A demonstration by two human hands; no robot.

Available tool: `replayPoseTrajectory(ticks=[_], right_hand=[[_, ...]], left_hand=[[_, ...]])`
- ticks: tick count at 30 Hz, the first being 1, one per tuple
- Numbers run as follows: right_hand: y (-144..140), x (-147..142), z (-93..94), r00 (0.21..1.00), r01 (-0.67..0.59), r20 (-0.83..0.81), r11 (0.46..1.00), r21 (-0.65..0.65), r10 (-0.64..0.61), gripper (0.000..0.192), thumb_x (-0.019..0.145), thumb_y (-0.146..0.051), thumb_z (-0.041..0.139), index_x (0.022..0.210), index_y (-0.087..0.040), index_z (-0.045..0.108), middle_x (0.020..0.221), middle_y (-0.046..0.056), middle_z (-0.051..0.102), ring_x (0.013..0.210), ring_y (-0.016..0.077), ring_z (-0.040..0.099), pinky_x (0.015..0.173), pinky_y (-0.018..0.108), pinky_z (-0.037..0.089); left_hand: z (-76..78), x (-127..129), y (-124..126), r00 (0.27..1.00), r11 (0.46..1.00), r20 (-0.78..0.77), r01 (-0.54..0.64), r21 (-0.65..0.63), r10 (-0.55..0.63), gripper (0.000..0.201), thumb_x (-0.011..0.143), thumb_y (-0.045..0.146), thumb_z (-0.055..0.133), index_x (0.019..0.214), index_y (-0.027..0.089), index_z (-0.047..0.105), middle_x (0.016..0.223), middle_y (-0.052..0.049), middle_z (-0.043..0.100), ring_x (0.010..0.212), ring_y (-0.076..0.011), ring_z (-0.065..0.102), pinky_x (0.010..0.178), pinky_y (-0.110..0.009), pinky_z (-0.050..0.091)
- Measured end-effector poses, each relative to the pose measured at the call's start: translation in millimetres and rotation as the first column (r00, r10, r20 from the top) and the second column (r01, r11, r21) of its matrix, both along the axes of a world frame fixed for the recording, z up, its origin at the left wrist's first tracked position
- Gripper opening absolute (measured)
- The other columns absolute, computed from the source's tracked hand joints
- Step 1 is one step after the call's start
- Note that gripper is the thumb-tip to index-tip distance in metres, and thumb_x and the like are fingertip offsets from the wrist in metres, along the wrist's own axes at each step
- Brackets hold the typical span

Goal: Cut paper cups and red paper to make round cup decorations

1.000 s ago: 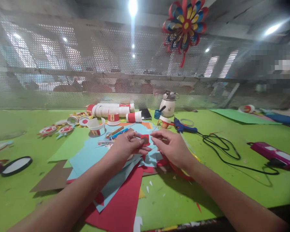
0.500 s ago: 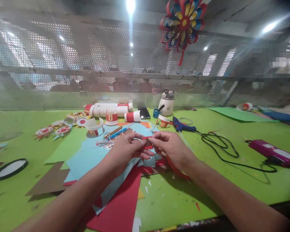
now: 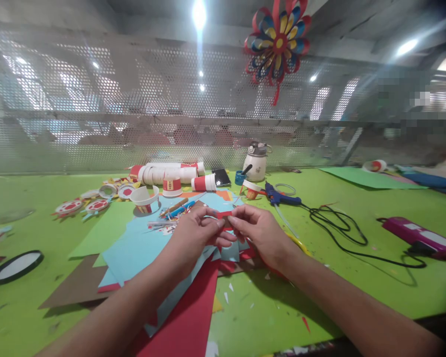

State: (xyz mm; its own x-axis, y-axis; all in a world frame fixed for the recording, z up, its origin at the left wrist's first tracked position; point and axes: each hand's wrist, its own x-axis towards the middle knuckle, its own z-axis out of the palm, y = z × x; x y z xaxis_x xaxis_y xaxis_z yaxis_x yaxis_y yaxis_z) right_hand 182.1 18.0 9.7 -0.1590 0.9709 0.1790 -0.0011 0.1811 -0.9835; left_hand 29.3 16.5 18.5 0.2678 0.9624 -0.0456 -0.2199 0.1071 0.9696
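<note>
A grey room with bright ceiling lights spreads behind the white bottle [image 3: 255, 167], seen partly through a perforated screen [image 3: 96, 104] that runs across the whole background. The green table [image 3: 357, 295] stretches out beneath the bottle and to both sides of it, its surface marked with specks and small stains. Nearer me than the bottle, and mostly to its left, overlapping sheets cover the green: blue paper [image 3: 141, 243], a red sheet [image 3: 186, 312] and a brown sheet [image 3: 74, 282]. Above the bottle and a little to its right hangs a red, blue and yellow paper flower [image 3: 280, 43]. On the near side of the bottle are my left hand [image 3: 198, 233] and my right hand [image 3: 265, 235], over the papers. Left of the bottle lie stacked paper cups [image 3: 171, 174]; just to its right and nearer me rests a blue glue gun [image 3: 282, 195]. Straight out from the bottle towards me is the small red piece [image 3: 225, 214]: I pinch it narrowly from both sides, thumbs and fingertips close together. White scraps [image 3: 226, 297] dot the table's near part, below the bottle.
</note>
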Motion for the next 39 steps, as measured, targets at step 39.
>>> replayPoseTrajectory(ticks=[39], right_hand=[[1.5, 8.2, 5.2, 0.996, -0.093, -0.009, 0.991, -0.091, 0.093, 0.022, 0.073, -0.033, 0.071, 0.07, -0.014, 0.059, 0.057, -0.004, 0.053, 0.049, 0.0066, 0.042, 0.048, 0.022, 0.03]], left_hand=[[1.2, 1.5, -3.6, 0.996, 0.997, -0.077, 0.056, 0.054, -0.051, 0.024, 0.069, 0.023, 0.069, 0.08, 0.014, 0.05, 0.07, -0.005, 0.064, 0.071, -0.022, 0.067, 0.059, -0.031, 0.052]])
